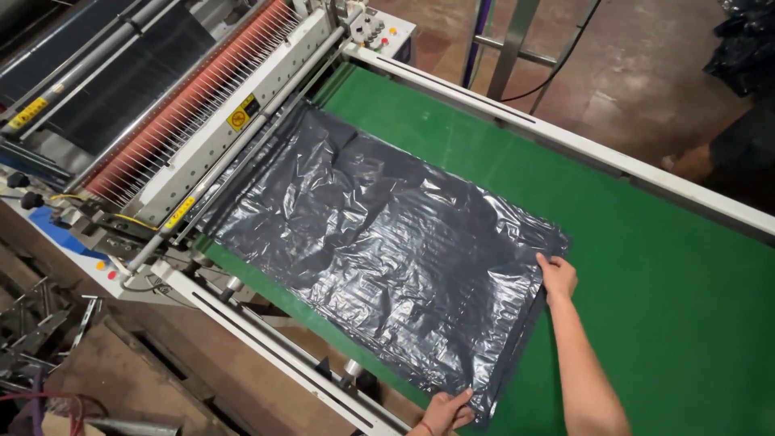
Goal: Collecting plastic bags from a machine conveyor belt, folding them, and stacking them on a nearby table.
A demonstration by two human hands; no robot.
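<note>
**Listener:** What does the head camera show?

**Operator:** I am looking down at a green conveyor belt (pixel 646 266) framed by white metal rails (pixel 565 141). A stack of black plastic bags (pixel 379 242) lies flat on the belt, crinkled and shiny. It reaches from the machine at upper left down toward me at the bottom of the view.

**Listener:** Where are the 2 hands?

**Operator:** Both are at the near end of the stack. My right hand (pixel 557 276) is on the far near-corner of the bags, arm stretched over the belt. Its fingers curl over the plastic edge, pinching it. My left hand (pixel 446 412) is at the bottom edge of the view, on the other near corner, where the bags overhang the belt's rail. Its thumb lies on top of the plastic and the fingers go beneath, so it grips the edge too.

**Listener:** And the machine?

**Operator:** At upper left sits the bag-making machine (pixel 186 121), with a long row of thin red-orange bars (pixel 194 97), a pale metal housing bearing yellow warning labels (pixel 242 113), and metal rollers (pixel 234 157) just above the far end of the bags. A small control panel with coloured buttons (pixel 379 32) sits at the top.

**Listener:** Anything around it?

**Operator:** A worn reddish concrete floor (pixel 638 64) lies beyond the belt. Black bags are heaped at the upper right corner (pixel 747 48). Scrap metal (pixel 40 323) lies at lower left.
</note>
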